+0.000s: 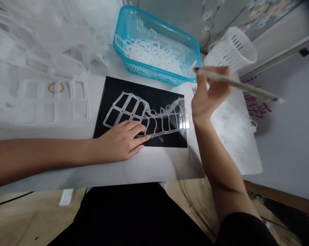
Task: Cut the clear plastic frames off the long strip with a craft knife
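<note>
My left hand (121,141) lies flat with its fingers stretched out, pressing the lower edge of a thin translucent white lattice sheet (122,111). The sheet has rows of rounded openings; its right half is bent and wavy. Beneath it is a black rectangular mat (169,141). Raised to the right of the mat, beside the blue basket, my right hand (208,94) is closed around a long, pale pen-like tool (246,87). Motion blurs the tool, so its exact kind is unclear. A small clear scrap (161,139) rests on the mat's lower part.
Behind the mat stands a blue plastic basket (158,67) holding many thin white offcuts (149,54). A white perforated basket (218,56) is at the back right. More lattice sheets (54,102) and a yellow ring (56,87) lie left. White scraps (228,126) are piled right.
</note>
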Available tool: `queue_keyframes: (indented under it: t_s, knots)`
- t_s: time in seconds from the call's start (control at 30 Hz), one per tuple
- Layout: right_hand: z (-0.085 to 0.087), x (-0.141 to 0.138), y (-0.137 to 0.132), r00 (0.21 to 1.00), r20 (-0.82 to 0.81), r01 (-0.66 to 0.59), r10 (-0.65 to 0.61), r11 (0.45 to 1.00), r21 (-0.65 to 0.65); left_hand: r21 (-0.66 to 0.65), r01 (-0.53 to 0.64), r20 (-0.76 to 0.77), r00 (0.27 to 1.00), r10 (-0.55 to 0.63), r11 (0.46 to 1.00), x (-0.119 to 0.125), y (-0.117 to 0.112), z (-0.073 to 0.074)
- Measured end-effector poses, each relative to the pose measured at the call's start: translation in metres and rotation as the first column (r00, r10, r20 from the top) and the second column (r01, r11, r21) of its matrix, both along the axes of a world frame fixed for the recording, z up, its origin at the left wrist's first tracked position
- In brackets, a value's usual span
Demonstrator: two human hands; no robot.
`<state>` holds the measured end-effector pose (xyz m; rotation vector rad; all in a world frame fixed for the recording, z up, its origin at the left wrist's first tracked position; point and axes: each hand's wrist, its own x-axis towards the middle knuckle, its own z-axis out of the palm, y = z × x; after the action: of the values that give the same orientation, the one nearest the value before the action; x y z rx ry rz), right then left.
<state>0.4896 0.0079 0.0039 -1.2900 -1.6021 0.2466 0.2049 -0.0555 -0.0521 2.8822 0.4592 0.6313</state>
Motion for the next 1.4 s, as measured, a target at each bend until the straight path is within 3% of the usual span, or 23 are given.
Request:
queue_keyframes:
  t_s: [0.03, 0.1, 0.17, 0.23, 0.33, 0.4, 0.43, 0.5, 0.57, 0.63, 0.7, 0.83, 0.9, 1.0, 1.1, 1.17, 1.4]
  knots:
    - [0.005, 0.003, 0.018, 0.991, -0.075, 0.124, -0.112, 0.975, 0.185, -0.005, 0.004, -0.003, 1.000, -0.004, 1.000, 0.000, -0.001, -0.001]
    - [0.008, 0.007, 0.051, 0.986, -0.047, 0.169, -0.163, 0.956, 0.240, -0.015, 0.016, -0.010, 1.000, -0.016, 1.000, -0.001, -0.001, 0.001]
    - [0.003, 0.008, 0.073, 0.987, 0.115, 0.108, -0.114, 0.992, 0.057, -0.044, 0.042, -0.002, 0.999, -0.042, 0.998, -0.002, 0.002, 0.006]
    - [-0.005, 0.006, 0.077, 0.975, 0.217, 0.066, -0.042, 0.992, -0.107, -0.095, 0.030, 0.037, 0.999, -0.026, 0.995, -0.006, 0.015, 0.014]
    - [-0.012, -0.003, 0.049, 0.986, 0.156, 0.069, -0.060, 0.996, -0.055, -0.137, -0.200, 0.063, 0.976, 0.210, 0.970, -0.015, 0.051, 0.020]
    - [-0.012, -0.015, 0.018, 0.997, 0.048, 0.067, -0.068, 0.998, 0.022, -0.091, -0.418, 0.019, 0.907, 0.422, 0.904, -0.022, 0.081, 0.015]
    - [-0.012, -0.024, 0.001, 0.999, -0.012, 0.040, -0.040, 0.999, 0.019, -0.081, -0.462, -0.007, 0.887, 0.463, 0.883, -0.026, 0.093, 0.011]
    - [-0.014, -0.043, -0.029, 0.988, -0.145, -0.064, 0.048, 0.992, -0.107, -0.097, -0.490, -0.051, 0.872, 0.487, 0.866, -0.031, 0.111, 0.001]
    - [-0.019, -0.064, -0.052, 0.950, -0.286, -0.201, 0.121, 0.943, -0.267, -0.116, -0.476, -0.075, 0.879, 0.470, 0.872, -0.037, 0.117, -0.002]
    - [-0.026, -0.082, -0.064, 0.912, -0.379, -0.301, 0.154, 0.880, -0.367, -0.082, -0.485, -0.077, 0.874, 0.480, 0.871, -0.044, 0.112, 0.005]
    - [-0.033, -0.094, -0.067, 0.896, -0.408, -0.351, 0.175, 0.844, -0.406, 0.019, -0.534, -0.089, 0.841, 0.533, 0.845, -0.056, 0.100, 0.021]
    - [-0.040, -0.107, -0.058, 0.907, -0.335, -0.386, 0.255, 0.822, -0.419, 0.247, -0.581, -0.208, 0.750, 0.628, 0.776, -0.075, 0.072, 0.059]
    - [-0.042, -0.111, -0.051, 0.917, -0.280, -0.383, 0.285, 0.826, -0.413, 0.344, -0.578, -0.201, 0.725, 0.659, 0.740, -0.076, 0.058, 0.067]
    - [-0.045, -0.116, -0.044, 0.918, -0.231, -0.391, 0.323, 0.839, -0.378, 0.435, -0.462, -0.216, 0.780, 0.587, 0.773, -0.069, 0.038, 0.059]
    - [-0.050, -0.118, -0.039, 0.913, -0.218, -0.404, 0.345, 0.843, -0.356, 0.411, -0.317, -0.232, 0.871, 0.434, 0.855, -0.063, 0.020, 0.040]
    - [-0.052, -0.119, -0.038, 0.915, -0.219, -0.400, 0.340, 0.843, -0.360, 0.388, -0.269, -0.229, 0.898, 0.375, 0.881, -0.062, 0.013, 0.030]
    - [-0.056, -0.118, -0.037, 0.924, -0.204, -0.379, 0.323, 0.842, -0.384, 0.368, -0.271, -0.242, 0.895, 0.374, 0.889, -0.062, 0.013, 0.023]
